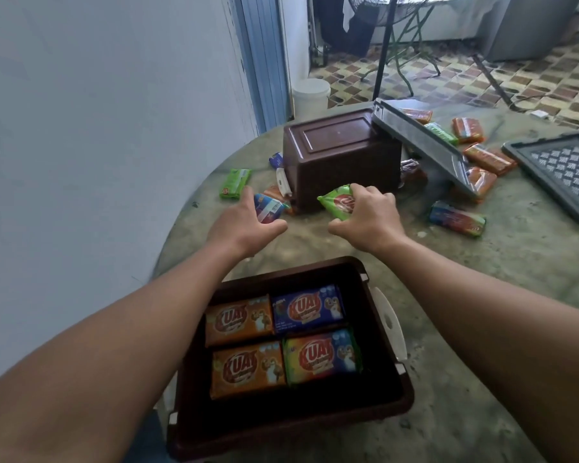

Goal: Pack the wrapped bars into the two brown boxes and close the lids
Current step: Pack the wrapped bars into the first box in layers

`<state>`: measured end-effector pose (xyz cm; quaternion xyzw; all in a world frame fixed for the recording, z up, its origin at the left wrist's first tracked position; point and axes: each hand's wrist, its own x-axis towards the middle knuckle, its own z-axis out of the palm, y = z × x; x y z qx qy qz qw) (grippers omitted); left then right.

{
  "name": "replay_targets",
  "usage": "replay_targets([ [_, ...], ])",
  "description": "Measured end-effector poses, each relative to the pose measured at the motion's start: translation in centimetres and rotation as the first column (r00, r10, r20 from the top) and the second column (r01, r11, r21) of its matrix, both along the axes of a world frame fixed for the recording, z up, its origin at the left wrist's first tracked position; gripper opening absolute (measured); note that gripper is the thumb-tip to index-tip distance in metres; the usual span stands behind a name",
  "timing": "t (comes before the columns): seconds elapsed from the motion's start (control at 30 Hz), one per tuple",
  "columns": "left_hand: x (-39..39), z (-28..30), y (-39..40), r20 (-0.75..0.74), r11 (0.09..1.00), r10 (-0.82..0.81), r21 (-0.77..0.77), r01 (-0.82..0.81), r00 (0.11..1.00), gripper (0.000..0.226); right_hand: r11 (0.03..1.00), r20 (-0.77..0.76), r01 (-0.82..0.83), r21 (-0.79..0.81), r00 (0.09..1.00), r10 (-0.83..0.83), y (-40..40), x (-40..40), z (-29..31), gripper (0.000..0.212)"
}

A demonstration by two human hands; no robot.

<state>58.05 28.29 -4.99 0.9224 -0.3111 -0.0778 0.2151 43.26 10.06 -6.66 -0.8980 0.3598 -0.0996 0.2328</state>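
An open brown box (386, 392) stands at the table's near edge with several wrapped bars (281, 339) lying flat inside. A second brown box (341, 158) lies upside down farther back, its bottom facing up. My left hand (244, 222) grips a blue wrapped bar (269, 208) just left of that box. My right hand (368, 215) holds a green wrapped bar (338, 203) in front of it. More loose bars lie around: a green one (235, 183) at the left, orange ones (488, 158) and a blue one (457, 218) at the right.
A grey lid (422, 145) leans against the far box over some bars. Another grey lid (562, 172) lies flat at the right. The round stone table (482, 279) ends close to the wall on the left. A white bucket (311, 95) and a fan stand (386, 45) are on the floor behind.
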Motion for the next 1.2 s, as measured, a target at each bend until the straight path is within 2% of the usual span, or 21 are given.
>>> replay_targets([
  [0.17,-2.2,2.4,2.8,0.073,0.999,-0.025,-0.045,0.028,0.997,0.055,0.994,0.165,-0.112,-0.01,0.98,0.112,4.0,-0.5,2.5,0.079],
  [0.33,-5.4,3.7,7.3,0.098,0.994,-0.044,-0.093,0.053,0.994,0.052,0.966,0.23,-0.259,-0.001,0.94,0.252,8.0,-3.1,3.3,0.087],
  [0.47,-8.6,2.5,11.6,0.08,0.988,-0.138,-0.058,0.143,0.987,0.056,0.905,0.152,-0.426,-0.005,0.894,0.422,10.3,-6.6,2.2,0.091],
  [0.63,-12.2,-1.5,16.3,0.043,0.956,-0.275,0.117,0.269,0.96,0.082,0.777,-0.092,-0.629,-0.039,0.776,0.624,11.3,-10.0,0.6,0.097],
  [0.73,-13.5,-3.3,17.8,0.025,0.942,-0.325,0.098,0.321,0.945,0.085,0.72,-0.128,-0.694,-0.032,0.717,0.685,11.8,-11.2,-0.9,0.095],
  [0.87,-13.8,-4.3,18.1,0.123,0.959,-0.283,0.024,0.282,0.951,0.08,0.695,-0.153,-0.718,-0.044,0.692,0.705,12.0,-12.2,-2.0,0.092],
  [0.97,-13.6,-4.7,17.9,0.132,0.96,-0.279,0.075,0.271,0.951,0.08,0.708,-0.14,-0.703,-0.07,0.709,0.691,11.8,-12.4,-2.0,0.09],
  [1.2,-13.5,-5.0,17.8,0.127,0.956,-0.281,0.122,0.266,0.951,0.085,0.701,-0.212,-0.707,-0.093,0.702,0.68,12.0,-11.8,-2.3,0.09],
])
